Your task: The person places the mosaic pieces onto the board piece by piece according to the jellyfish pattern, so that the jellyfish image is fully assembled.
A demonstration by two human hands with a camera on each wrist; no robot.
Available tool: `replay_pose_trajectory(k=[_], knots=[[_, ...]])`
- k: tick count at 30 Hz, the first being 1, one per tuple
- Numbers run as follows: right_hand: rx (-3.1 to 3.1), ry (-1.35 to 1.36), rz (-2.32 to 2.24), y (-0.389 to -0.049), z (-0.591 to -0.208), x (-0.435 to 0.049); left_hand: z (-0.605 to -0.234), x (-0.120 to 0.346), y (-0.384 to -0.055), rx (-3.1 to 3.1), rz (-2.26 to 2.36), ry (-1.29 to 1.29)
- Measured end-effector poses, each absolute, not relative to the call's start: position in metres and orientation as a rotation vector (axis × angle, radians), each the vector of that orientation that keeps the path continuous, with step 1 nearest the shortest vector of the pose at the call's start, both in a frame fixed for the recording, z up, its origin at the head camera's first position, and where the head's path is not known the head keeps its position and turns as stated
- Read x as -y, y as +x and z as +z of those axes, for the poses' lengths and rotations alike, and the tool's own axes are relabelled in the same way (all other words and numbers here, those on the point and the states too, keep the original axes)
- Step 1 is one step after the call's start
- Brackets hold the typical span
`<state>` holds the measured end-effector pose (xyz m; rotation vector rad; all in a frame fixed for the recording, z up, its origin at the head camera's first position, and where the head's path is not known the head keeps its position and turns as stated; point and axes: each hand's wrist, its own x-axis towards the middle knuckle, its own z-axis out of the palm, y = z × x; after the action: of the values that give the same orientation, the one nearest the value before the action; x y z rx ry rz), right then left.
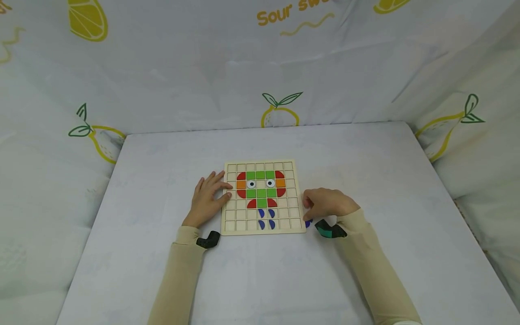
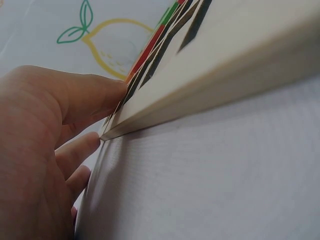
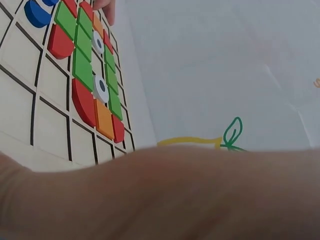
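A pale wooden grid board [image 1: 238, 225] lies on the table, bearing coloured tiles: green tiles [image 1: 262, 174], red rounded tiles [image 1: 252, 204], orange tiles [image 1: 241, 184] and white eye tiles [image 1: 251, 184]. Lower on it sit several blue curved tiles [image 1: 271, 224]. My left hand [image 1: 206, 201], fingers spread, rests at the board's left edge; thumb and index finger touch its top. At the right edge, my right hand [image 1: 328, 202] has curled fingers, with a blue curved tile [image 1: 308, 224] at the fingertips, partly hidden by them. In the right wrist view my forearm covers the lower part.
The board sits on a white-covered table [image 1: 162, 153]. White cloth [image 1: 183, 67] with lemon prints hangs behind and at both sides. A dark wrist camera [image 1: 209, 239] is on the left wrist, and a black-and-green one [image 1: 331, 229] on the right.
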<state>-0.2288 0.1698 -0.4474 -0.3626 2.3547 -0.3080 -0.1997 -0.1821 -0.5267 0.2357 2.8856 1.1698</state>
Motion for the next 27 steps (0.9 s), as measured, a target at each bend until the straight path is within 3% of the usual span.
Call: replay_pose_trajectory(k=[19, 27], knots=[[-2.505, -0.242, -0.454, -0.245, -0.457, -0.182, -0.525, 0.182, -0.199, -2.884, 1.172, 0.232], [-2.672, -0.315, -0.542, -0.247, -0.466, -0.175, -0.522, 0.181, -0.198, -2.882, 1.179, 0.242]])
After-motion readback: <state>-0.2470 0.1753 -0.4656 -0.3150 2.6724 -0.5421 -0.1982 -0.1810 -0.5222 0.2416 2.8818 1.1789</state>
